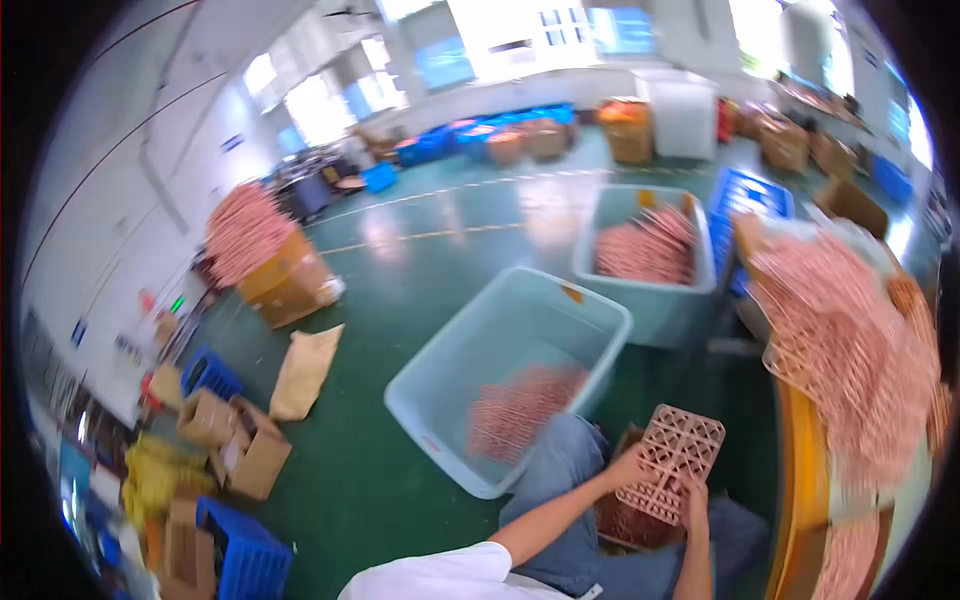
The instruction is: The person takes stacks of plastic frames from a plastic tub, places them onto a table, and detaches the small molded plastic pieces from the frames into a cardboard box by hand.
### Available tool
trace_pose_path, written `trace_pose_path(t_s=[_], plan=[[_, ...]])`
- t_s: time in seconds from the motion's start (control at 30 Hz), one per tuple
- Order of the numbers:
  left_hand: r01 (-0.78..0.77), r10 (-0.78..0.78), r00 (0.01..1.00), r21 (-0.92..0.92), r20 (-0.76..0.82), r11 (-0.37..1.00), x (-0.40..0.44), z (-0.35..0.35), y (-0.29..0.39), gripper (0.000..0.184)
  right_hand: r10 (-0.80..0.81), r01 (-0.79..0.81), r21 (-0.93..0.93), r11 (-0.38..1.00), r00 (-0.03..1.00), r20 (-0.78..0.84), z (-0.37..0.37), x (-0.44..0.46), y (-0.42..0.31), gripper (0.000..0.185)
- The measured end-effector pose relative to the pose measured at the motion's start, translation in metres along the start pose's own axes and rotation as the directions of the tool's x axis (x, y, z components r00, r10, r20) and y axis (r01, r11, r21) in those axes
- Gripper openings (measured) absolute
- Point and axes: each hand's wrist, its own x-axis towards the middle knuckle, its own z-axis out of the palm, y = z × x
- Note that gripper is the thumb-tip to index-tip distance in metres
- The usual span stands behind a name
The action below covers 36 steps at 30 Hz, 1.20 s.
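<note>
One pink lattice panel (pixel 684 440) sits right of the near tub (pixel 470 345), its edges pinched between the fingers of the left hand (pixel 628 468) and the right hand (pixel 694 504). One far tub (pixel 645 312) (pink pieces (pixel 648 248) heaped inside) stands behind the near tub; one desk (pixel 804 480) lies farther right; green floor (pixel 350 430) spreads left to one tan sheet (pixel 306 372).

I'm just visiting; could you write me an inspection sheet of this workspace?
Surface: green floor; yellow-edged table at right, heaped with pink pieces.
Job's things: pink plastic grid panel; light-blue tub, partly filled with pink pieces; second tub beyond it, also holding some.
Clutter: open cardboard box and blue crate at left.
Hands: left hand and right hand both hold the panel.
Cables: nothing clearly seen.
Surroundings: white wall, bright windows; background blurred.
</note>
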Motion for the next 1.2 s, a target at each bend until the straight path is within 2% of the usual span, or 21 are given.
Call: trace_pose_path(t_s=[0.03, 0.07, 0.17, 0.2, 0.27, 0.3, 0.37, 0.43, 0.5, 0.63, 0.7, 0.73, 0.8, 0.87, 0.9, 0.93, 1.0, 1.03, 1.07, 1.13, 1.2], plan=[[0.039, -0.033, 0.998, 0.115, -0.052, 0.993, 0.005, -0.005, -0.031, 0.06, 0.011, -0.013, -0.059, 0.998, 0.999, -0.036, 0.0, 0.001, 0.0, 0.011], [0.065, -0.064, 0.997, 0.016, -0.046, 0.998, 0.004, -0.004, -0.033, 0.058, 0.025, -0.024, -0.071, 0.997, 1.0, 0.006, -0.004, 0.005, 0.003, 0.009], [0.185, -0.181, 0.981, 0.059, -0.072, 0.981, -0.012, 0.001, 0.017, 0.064, 0.02, -0.012, -0.099, 0.995, 0.997, 0.072, -0.018, 0.012, 0.013, 0.013], [0.117, -0.12, 0.992, -0.064, -0.049, 0.991, -0.006, -0.002, -0.006, 0.063, 0.016, -0.01, -0.124, 0.992, 0.999, 0.041, -0.017, 0.011, 0.011, 0.014], [-0.035, 0.057, 0.989, 0.156, -0.135, 0.987, -0.007, 0.003, -0.01, 0.054, -0.056, 0.053, -0.067, 0.996, 0.998, -0.034, -0.016, 0.013, 0.019, 0.015], [0.091, -0.09, 0.996, 0.072, -0.025, 0.993, -0.006, -0.001, -0.018, 0.053, 0.003, -0.01, -0.169, 0.986, 0.999, -0.043, -0.022, 0.014, 0.016, 0.016], [0.088, -0.078, 0.994, -0.159, 0.074, 0.983, -0.008, -0.001, -0.008, 0.053, -0.008, 0.009, -0.076, 0.997, 1.0, 0.025, -0.013, 0.006, 0.009, 0.019], [0.167, -0.149, 0.983, -0.184, 0.105, 0.969, -0.011, 0.0, -0.004, 0.057, 0.03, -0.024, -0.115, 0.993, 0.998, 0.052, -0.004, 0.001, 0.007, 0.02], [0.148, -0.129, 0.986, -0.194, 0.107, 0.97, -0.013, -0.001, 0.003, 0.058, -0.032, 0.028, -0.095, 0.995, 0.999, -0.041, -0.003, 0.001, 0.012, 0.016], [0.091, -0.091, 0.996, -0.056, 0.009, 0.994, -0.019, -0.003, 0.001, 0.055, 0.006, -0.008, -0.052, 0.999, 0.999, -0.039, -0.005, 0.003, 0.016, 0.017], [0.168, -0.168, 0.986, 0.004, -0.009, 0.986, -0.026, -0.005, 0.016, 0.051, 0.001, -0.013, -0.194, 0.981, 0.998, -0.062, -0.015, 0.009, 0.021, 0.016], [0.071, -0.053, 0.992, 0.157, -0.118, 0.985, -0.027, -0.005, 0.004, 0.046, 0.004, -0.016, -0.198, 0.98, 0.998, -0.058, -0.022, 0.014, 0.023, 0.016], [0.183, -0.123, 0.975, 0.355, -0.184, 0.917, -0.03, -0.008, 0.002, 0.045, 0.038, -0.011, -0.248, 0.969, 0.994, 0.101, -0.048, 0.035, 0.035, 0.015], [0.231, -0.164, 0.967, 0.397, -0.195, 0.888, -0.02, -0.015, -0.041, 0.039, 0.047, -0.037, -0.198, 0.979, 0.998, 0.044, -0.026, 0.023, 0.026, 0.016], [0.261, -0.188, 0.958, 0.392, -0.216, 0.882, -0.018, -0.017, -0.056, 0.035, 0.178, -0.128, -0.258, 0.958, 0.968, 0.18, -0.077, 0.063, 0.039, 0.019], [0.203, -0.096, 0.968, 0.493, -0.232, 0.846, -0.024, -0.016, -0.048, 0.034, 0.047, 0.022, -0.55, 0.835, 0.993, 0.111, -0.053, 0.042, 0.022, 0.021], [0.218, -0.097, 0.953, 0.429, -0.285, 0.876, -0.029, -0.012, -0.043, 0.029, 0.104, -0.065, -0.487, 0.871, 0.993, 0.054, 0.019, -0.005, -0.018, 0.031], [0.338, -0.279, 0.921, 0.204, -0.27, 0.919, -0.042, -0.008, 0.004, 0.022, 0.111, -0.074, -0.455, 0.887, 0.992, 0.055, 0.011, 0.001, -0.014, 0.034], [0.345, -0.302, 0.917, 0.136, -0.259, 0.929, -0.04, -0.008, 0.0, 0.022, 0.193, -0.193, -0.415, 0.889, 0.98, -0.044, 0.021, -0.002, -0.021, 0.034], [0.335, -0.357, 0.91, -0.131, -0.212, 0.933, -0.046, -0.007, 0.012, 0.016, 0.147, -0.138, -0.47, 0.872, 0.989, -0.019, 0.034, -0.01, -0.027, 0.032], [0.373, -0.395, 0.886, -0.132, -0.245, 0.918, -0.047, -0.012, -0.002, 0.013, 0.088, -0.03, -0.545, 0.838, 0.993, 0.08, 0.015, 0.004, -0.018, 0.028]])
